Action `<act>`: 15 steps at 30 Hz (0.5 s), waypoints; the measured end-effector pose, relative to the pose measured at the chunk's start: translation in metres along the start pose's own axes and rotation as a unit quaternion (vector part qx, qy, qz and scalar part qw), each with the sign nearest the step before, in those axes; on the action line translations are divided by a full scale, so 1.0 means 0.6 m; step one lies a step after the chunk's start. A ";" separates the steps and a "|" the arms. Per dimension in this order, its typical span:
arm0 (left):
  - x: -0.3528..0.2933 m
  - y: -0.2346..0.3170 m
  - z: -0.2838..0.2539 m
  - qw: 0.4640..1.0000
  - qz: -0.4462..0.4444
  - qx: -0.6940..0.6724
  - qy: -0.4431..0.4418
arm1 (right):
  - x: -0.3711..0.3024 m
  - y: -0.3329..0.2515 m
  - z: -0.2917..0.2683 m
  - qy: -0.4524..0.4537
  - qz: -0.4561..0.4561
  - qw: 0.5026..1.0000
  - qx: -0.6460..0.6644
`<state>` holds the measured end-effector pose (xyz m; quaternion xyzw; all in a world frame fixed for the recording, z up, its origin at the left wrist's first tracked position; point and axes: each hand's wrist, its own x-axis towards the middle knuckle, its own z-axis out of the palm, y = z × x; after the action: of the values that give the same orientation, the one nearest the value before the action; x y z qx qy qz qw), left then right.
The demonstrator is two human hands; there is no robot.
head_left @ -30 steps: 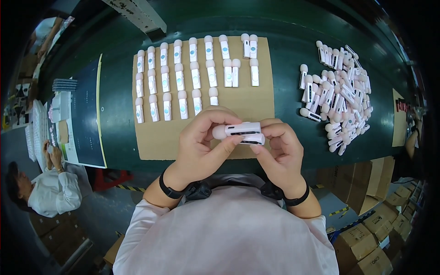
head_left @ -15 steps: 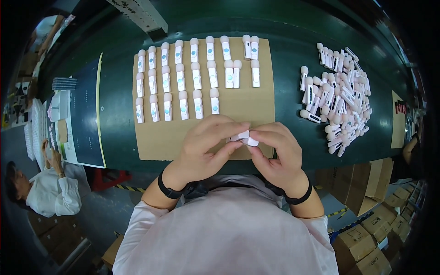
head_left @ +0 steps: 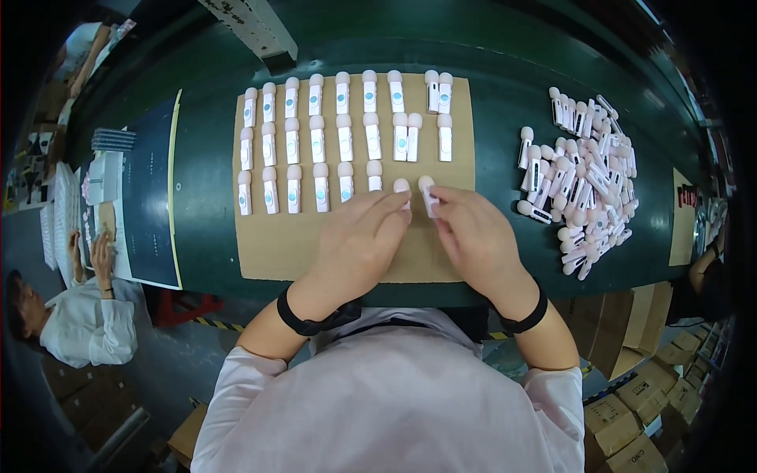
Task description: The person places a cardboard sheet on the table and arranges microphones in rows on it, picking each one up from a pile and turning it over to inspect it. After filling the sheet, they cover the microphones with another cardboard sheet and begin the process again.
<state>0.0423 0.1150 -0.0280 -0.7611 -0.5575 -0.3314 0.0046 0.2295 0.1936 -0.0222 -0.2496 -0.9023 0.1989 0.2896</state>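
Observation:
My left hand (head_left: 356, 236) is closed around a small white wand massager (head_left: 402, 187); only its round pale pink head and a bit of the body show past the fingers. In my right hand (head_left: 482, 240), thumb and fingers pinch a second wand massager (head_left: 427, 189), head pointing away from me and slightly tilted. Both are over the near right part of a brown cardboard sheet (head_left: 276, 256). Beyond my hands, similar massagers stand in rows on the sheet, such as one in the near row (head_left: 345, 183), several with blue round marks. A pair (head_left: 433, 94) sits at the far right.
A heap of loose massagers (head_left: 587, 185) covers the green table (head_left: 505, 236) to the right. A metal post (head_left: 256, 35) rises at the far side. Dark blue sheets (head_left: 150, 197) are at left, where a person in white (head_left: 91, 331) works. Cardboard boxes (head_left: 615, 323) stand at lower right.
My hands have moved apart and a little farther away. The two massagers that were close together are now separated, one in each hand, heads pointing away.

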 end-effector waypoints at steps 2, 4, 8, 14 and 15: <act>-0.007 0.004 -0.001 1.000 -0.001 0.005 -0.021 | -0.008 -0.001 0.005 -0.027 -0.006 0.999 -0.024; -0.013 0.009 -0.003 0.998 -0.003 0.017 -0.065 | -0.016 -0.003 0.011 -0.068 -0.012 0.997 -0.031; -0.010 0.004 0.000 0.995 0.005 0.011 -0.094 | -0.011 0.001 0.012 -0.097 -0.018 0.994 -0.044; 0.006 0.002 0.014 0.996 -0.011 0.045 -0.075 | 0.004 0.012 0.024 -0.099 0.015 0.993 -0.055; 0.008 0.000 0.018 0.996 -0.010 0.048 -0.070 | 0.004 0.014 0.026 -0.092 0.015 0.994 -0.053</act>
<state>0.0485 0.1228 -0.0339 -0.7759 -0.5790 -0.2505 -0.0010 0.2206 0.1986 -0.0373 -0.2592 -0.9304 0.1773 0.1889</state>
